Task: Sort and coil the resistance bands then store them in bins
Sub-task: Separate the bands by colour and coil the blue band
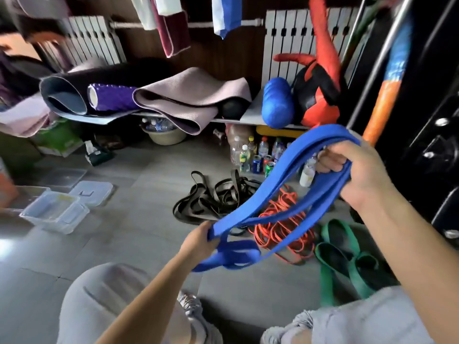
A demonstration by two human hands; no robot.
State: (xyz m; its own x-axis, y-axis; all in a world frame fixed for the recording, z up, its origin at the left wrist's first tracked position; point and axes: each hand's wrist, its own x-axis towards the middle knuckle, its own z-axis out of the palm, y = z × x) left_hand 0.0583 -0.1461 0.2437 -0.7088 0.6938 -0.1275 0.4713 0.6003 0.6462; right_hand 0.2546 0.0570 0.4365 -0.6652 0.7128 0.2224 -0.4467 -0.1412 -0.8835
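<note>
A wide blue resistance band [278, 180] hangs in several loops in the air between my hands. My left hand [198, 240] grips its lower end. My right hand [357, 170] holds the upper loops, fingers curled round them. On the floor beneath lie a heap of black bands [213, 197], a tangle of thin orange bands [280, 227] and folded green bands [345, 254]. Clear plastic bins [53, 211] stand on the floor at the left, with a lid [93, 192] beside them.
A low shelf holds rolled mats [188, 95], a purple foam roller [111, 96] and a blue bolster [277, 103]. Bottles and cans [255, 155] stand under it. A dark machine frame [427, 135] rises at the right. My knees fill the bottom edge.
</note>
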